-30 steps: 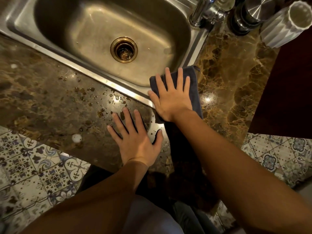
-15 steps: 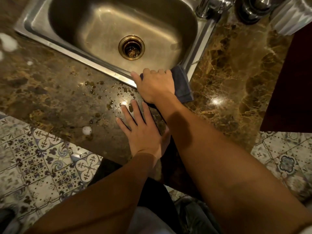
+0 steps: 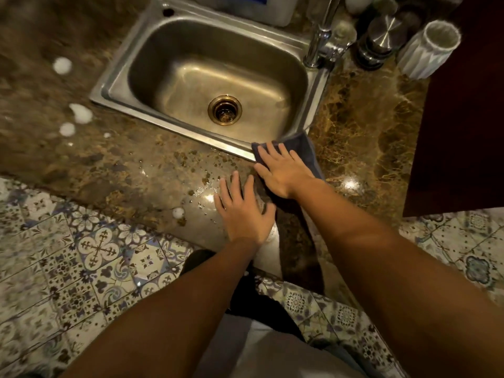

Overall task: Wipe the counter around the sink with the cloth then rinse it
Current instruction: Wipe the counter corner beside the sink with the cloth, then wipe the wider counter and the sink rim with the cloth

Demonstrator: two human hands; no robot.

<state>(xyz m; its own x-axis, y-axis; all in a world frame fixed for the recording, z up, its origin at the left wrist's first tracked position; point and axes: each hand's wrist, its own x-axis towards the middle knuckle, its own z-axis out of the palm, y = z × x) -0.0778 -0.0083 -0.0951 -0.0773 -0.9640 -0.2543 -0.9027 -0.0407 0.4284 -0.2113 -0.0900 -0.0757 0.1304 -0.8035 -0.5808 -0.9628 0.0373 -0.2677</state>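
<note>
A dark blue cloth (image 3: 305, 148) lies on the brown marble counter (image 3: 362, 137) at the near right corner of the steel sink (image 3: 174, 129). My right hand (image 3: 283, 170) presses flat on the cloth with fingers spread, fingertips at the sink's rim. My left hand (image 3: 242, 211) rests flat on the wet counter just left of it and nearer to me, holding nothing. Water drops (image 3: 207, 173) and white foam blobs (image 3: 80, 113) dot the counter in front of and left of the sink. The basin holds only its brass drain (image 3: 225, 109).
A chrome faucet (image 3: 317, 42) rises at the sink's far right. Beside it stand a clear bottle (image 3: 342, 34), a metal-lidded jar (image 3: 381, 36) and a white ribbed cup (image 3: 428, 47). A dark red panel (image 3: 463, 126) is at the right. Patterned tile floor (image 3: 95, 249) lies below the counter edge.
My right hand has opened flat from a bunched grip on the cloth. The view has pulled back, showing the whole sink. My left hand stays planted on the counter.
</note>
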